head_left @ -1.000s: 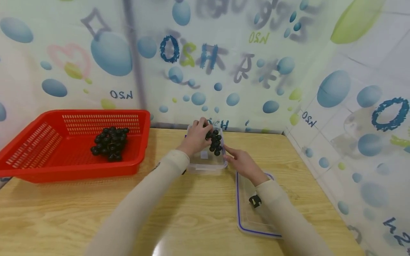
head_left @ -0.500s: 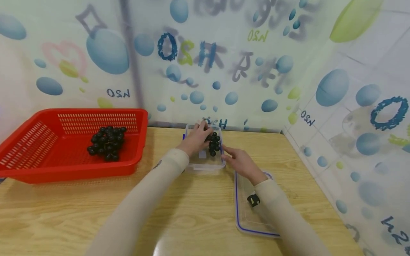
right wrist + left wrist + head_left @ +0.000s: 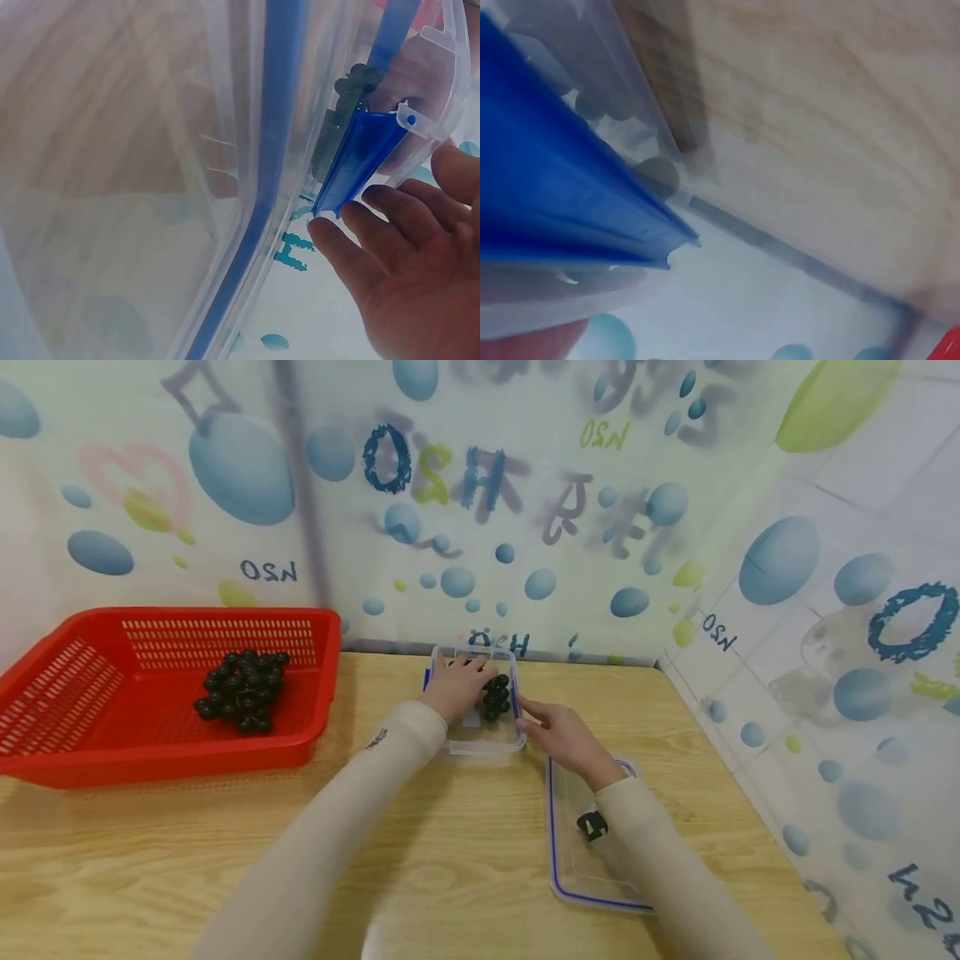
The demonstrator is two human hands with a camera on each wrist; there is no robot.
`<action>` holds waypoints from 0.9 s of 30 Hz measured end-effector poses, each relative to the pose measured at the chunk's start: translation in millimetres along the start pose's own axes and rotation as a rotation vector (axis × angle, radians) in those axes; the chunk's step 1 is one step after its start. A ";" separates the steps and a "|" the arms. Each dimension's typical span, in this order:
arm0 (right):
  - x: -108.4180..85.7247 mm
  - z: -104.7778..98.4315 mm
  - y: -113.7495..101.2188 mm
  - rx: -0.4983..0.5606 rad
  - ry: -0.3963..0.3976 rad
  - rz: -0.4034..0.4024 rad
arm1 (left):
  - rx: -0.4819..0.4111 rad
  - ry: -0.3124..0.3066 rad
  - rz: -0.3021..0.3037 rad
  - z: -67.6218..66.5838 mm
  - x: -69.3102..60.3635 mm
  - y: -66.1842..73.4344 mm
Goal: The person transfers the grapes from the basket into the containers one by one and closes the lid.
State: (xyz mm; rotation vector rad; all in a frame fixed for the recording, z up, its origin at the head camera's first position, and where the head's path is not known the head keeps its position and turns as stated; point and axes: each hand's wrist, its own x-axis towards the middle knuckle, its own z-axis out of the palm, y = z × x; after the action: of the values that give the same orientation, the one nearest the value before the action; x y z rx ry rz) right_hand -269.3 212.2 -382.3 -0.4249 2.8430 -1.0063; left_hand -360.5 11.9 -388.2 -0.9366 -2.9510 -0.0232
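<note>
In the head view, a bunch of dark grapes (image 3: 495, 696) lies inside a clear plastic container (image 3: 487, 747). My left hand (image 3: 459, 687) is inside the container, over the left part of the bunch, its fingers loosely extended; the fingertips' contact is partly hidden. At the container's right wall, my right hand (image 3: 564, 739) rests with relaxed fingers. The right wrist view has those fingers (image 3: 379, 229) beside a hanging blue clip (image 3: 364, 161). Another blue clip (image 3: 562, 180) fills much of the left wrist view, with dark grape shapes dimly visible past it.
A red basket (image 3: 180, 760) on the left holds another bunch of dark grapes (image 3: 243, 689). The clear lid (image 3: 577, 868) with a blue seal lies under the right forearm. Behind the wooden table (image 3: 450, 860) stands a patterned wall (image 3: 525, 527).
The left hand has lowered the grapes into the container, and its fingers have loosened and spread over them. The right hand stays at the container's side. The head view has shifted slightly.
</note>
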 end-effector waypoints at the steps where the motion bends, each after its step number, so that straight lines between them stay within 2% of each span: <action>1: -0.2 -0.2 -0.1 -0.004 0.003 -0.004 | 0.010 0.001 -0.010 0.5 0.1 -0.1; 8: -0.3 0.8 -1.2 -0.009 -0.008 0.005 | -0.061 -0.102 -0.071 0.2 -2.1 0.1; 10: -0.2 0.9 -1.9 -0.014 -0.012 0.011 | -0.046 -0.120 -0.078 0.2 -3.5 0.6; 15: -0.5 -0.3 -3.1 -0.019 -0.010 0.016 | 0.038 -0.107 -0.065 1.0 -5.1 1.7; 20: -0.6 -0.7 -3.6 -0.021 -0.006 0.004 | 0.086 -0.090 -0.069 1.8 -5.9 2.1; 27: -2.9 -0.4 -4.2 -0.019 -0.008 0.016 | 0.065 -0.093 -0.043 0.1 -8.2 2.0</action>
State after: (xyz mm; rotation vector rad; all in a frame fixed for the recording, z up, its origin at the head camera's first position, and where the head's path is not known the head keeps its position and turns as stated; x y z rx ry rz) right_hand -265.6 210.2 -379.4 -0.4057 2.8466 -0.9727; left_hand -352.6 8.8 -388.6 -0.8896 -3.0360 0.1180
